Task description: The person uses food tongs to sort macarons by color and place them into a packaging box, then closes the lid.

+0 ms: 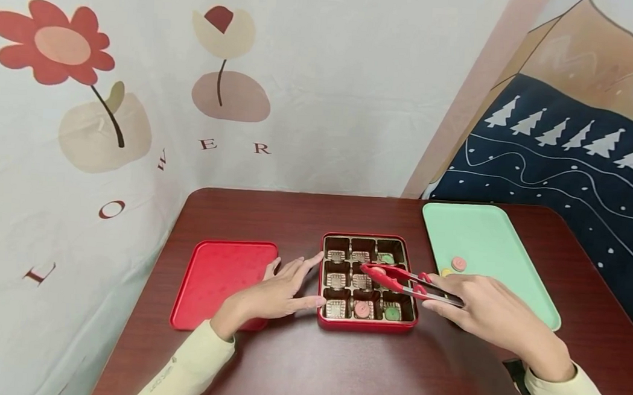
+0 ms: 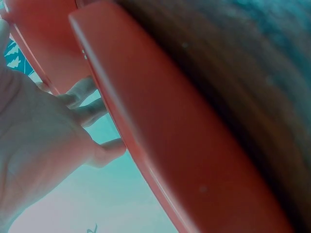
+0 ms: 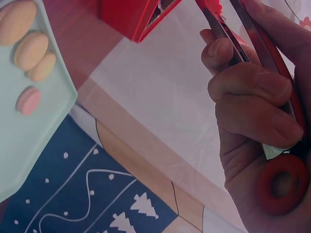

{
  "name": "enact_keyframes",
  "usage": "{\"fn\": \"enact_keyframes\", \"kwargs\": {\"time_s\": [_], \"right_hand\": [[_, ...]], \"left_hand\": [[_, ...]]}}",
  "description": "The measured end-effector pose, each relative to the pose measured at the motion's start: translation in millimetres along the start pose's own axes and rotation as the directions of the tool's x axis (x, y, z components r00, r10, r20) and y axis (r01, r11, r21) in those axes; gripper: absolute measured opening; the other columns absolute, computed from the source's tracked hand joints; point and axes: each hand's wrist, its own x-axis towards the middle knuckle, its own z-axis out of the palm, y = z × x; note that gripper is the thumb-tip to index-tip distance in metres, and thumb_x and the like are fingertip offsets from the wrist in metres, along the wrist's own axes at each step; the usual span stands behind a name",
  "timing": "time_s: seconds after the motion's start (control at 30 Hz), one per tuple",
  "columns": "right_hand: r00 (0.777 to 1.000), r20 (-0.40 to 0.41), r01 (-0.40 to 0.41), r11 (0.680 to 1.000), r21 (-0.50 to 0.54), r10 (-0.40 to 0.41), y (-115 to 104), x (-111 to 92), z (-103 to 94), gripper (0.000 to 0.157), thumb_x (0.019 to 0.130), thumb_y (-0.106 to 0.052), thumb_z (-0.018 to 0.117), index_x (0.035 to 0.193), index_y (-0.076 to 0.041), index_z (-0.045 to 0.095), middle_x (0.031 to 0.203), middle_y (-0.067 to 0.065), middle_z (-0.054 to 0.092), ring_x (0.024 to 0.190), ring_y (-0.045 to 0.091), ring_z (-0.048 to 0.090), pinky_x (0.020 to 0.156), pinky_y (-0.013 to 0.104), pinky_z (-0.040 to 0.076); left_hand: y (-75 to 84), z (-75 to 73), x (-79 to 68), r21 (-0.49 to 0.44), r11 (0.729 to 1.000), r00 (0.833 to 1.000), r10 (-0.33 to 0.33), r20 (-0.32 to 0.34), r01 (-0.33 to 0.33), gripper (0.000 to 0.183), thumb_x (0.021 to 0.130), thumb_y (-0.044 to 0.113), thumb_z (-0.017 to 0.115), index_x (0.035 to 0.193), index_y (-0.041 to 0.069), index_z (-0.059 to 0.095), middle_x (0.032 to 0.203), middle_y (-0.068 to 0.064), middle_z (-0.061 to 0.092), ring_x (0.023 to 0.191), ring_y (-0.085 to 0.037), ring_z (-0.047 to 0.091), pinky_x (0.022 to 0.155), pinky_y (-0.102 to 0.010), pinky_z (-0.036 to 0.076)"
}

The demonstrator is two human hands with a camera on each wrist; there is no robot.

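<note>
A red tin box (image 1: 365, 326) with a gold divided insert sits mid-table. My left hand (image 1: 275, 294) has its fingers spread, the index finger and thumb touching the box's left side; the left wrist view shows its fingertips against a red wall. My right hand (image 1: 497, 311) grips red-tipped metal tongs (image 1: 441, 296). Between the tong tips, over the middle compartment, is a pinkish macaron (image 1: 379, 271), partly hidden. A pink macaron (image 1: 361, 309) lies in the front middle compartment, a green macaron (image 1: 392, 313) front right, another green one (image 1: 386, 258) back right. The tongs mostly cover the middle right compartment.
To the right, a mint green tray (image 1: 482, 238) carries several macarons, among them a pink one (image 3: 29, 101) and pale yellow ones (image 3: 31, 51); my right hand partly covers them in the head view. A red lid (image 1: 224, 276) lies on the table left of the box, partly under my left forearm.
</note>
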Motion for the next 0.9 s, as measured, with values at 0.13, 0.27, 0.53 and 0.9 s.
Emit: {"fn": "enact_keyframes", "kwargs": {"time_s": [0.13,0.27,0.53,0.9], "right_hand": [[1.000,0.011,-0.005,1.000,0.012,0.004,-1.0,1.1,4.1,0.043,0.097,-0.035,0.087,0.132,-0.011,0.080,0.096,-0.023,0.069,0.065,-0.003,0.046,0.060,0.024,0.042],[1.000,0.026,-0.012,1.000,0.011,0.011,-1.9,2.0,7.4,0.046,0.096,-0.035,0.087,0.133,-0.009,0.080,0.092,-0.022,0.068,0.062,-0.004,0.044,0.058,0.024,0.041],[1.000,0.026,-0.003,1.000,-0.012,0.004,-4.6,4.5,13.8,0.048,0.098,-0.040,0.084,0.133,-0.008,0.079,0.108,-0.009,0.078,0.076,-0.004,0.059,0.066,0.033,0.054],[0.998,0.054,-0.029,1.000,0.000,0.029,-3.3,6.4,24.3,0.051,0.099,-0.040,0.084,0.134,-0.005,0.078,0.119,0.003,0.079,0.097,0.012,0.075,0.075,0.039,0.062]], "left_hand": [[0.7,0.0,-0.1,-0.001,1.000,1.000,0.001,0.000,-0.001,0.098,0.104,0.070,0.059,0.177,0.027,0.009,0.176,-0.011,0.030,0.164,-0.036,0.020,0.126,-0.071,-0.001],[2.0,-0.7,-0.5,0.005,1.000,1.000,0.003,-0.001,-0.003,0.098,0.104,0.070,0.059,0.177,0.027,0.009,0.177,-0.010,0.030,0.164,-0.034,0.021,0.126,-0.071,-0.001],[2.7,-1.8,-1.8,0.000,1.000,1.000,-0.001,-0.002,0.001,0.098,0.104,0.070,0.060,0.177,0.026,0.010,0.176,-0.011,0.030,0.164,-0.035,0.021,0.125,-0.071,-0.001],[1.7,-2.1,-0.8,-0.003,1.000,1.000,0.003,-0.004,-0.003,0.098,0.104,0.070,0.059,0.177,0.027,0.010,0.177,-0.011,0.030,0.164,-0.035,0.022,0.125,-0.071,-0.001]]}}
